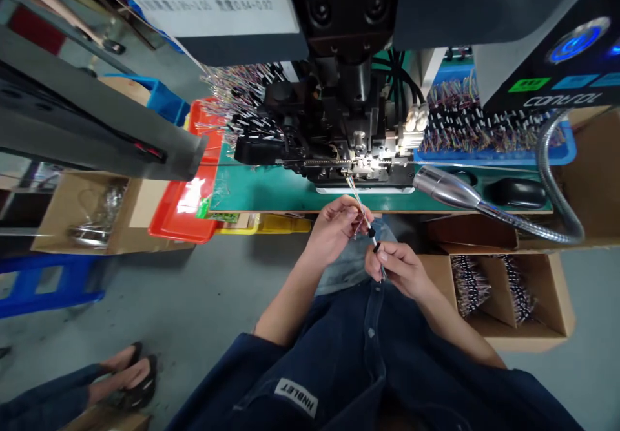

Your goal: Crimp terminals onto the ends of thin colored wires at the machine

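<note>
Between my two hands runs a short cable (372,232) with black and white sleeving and thin coloured wires at its ends. My left hand (336,224) pinches the wires near the upper end, and their tips reach up to the lit part of the crimping machine (361,159). Lower down, my right hand (397,267) grips the cable below its black sleeve, with loose wire ends poking out under the fingers. Just above my hands lies the front edge of the green bench top (271,195).
A red tray (179,214) stands left of the machine. At right are a blue tray of cables (494,153), a metal gooseneck lamp (448,189), a black mouse (516,192) and a cardboard box of cables (537,334). Another person's feet (138,376) show at lower left.
</note>
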Demonstrator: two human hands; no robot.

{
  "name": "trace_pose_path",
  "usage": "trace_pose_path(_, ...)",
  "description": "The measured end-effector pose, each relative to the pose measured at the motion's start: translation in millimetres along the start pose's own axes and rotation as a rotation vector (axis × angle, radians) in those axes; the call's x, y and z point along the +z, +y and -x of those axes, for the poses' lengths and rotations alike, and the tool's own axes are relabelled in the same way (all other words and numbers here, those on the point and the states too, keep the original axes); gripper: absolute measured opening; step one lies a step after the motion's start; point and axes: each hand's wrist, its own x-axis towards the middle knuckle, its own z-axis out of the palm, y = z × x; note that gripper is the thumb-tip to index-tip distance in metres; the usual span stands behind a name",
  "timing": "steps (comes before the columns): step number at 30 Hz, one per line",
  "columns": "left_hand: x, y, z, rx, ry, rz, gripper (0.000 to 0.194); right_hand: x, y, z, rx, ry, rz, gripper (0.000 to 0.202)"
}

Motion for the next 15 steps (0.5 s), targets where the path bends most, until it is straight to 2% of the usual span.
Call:
trace_pose_path(7,3.2,5.9,1.2,-0.037,-0.037,0.021,0.051,1.7,0.5,-3.3,0.002,0.064,-0.011,0.048)
trace_pose_path(15,1.8,6.5,0.8,0.042,0.019,-0.049,0.052,-0.6,1.9,-1.2,-0.014,0.12,0.109,0.047)
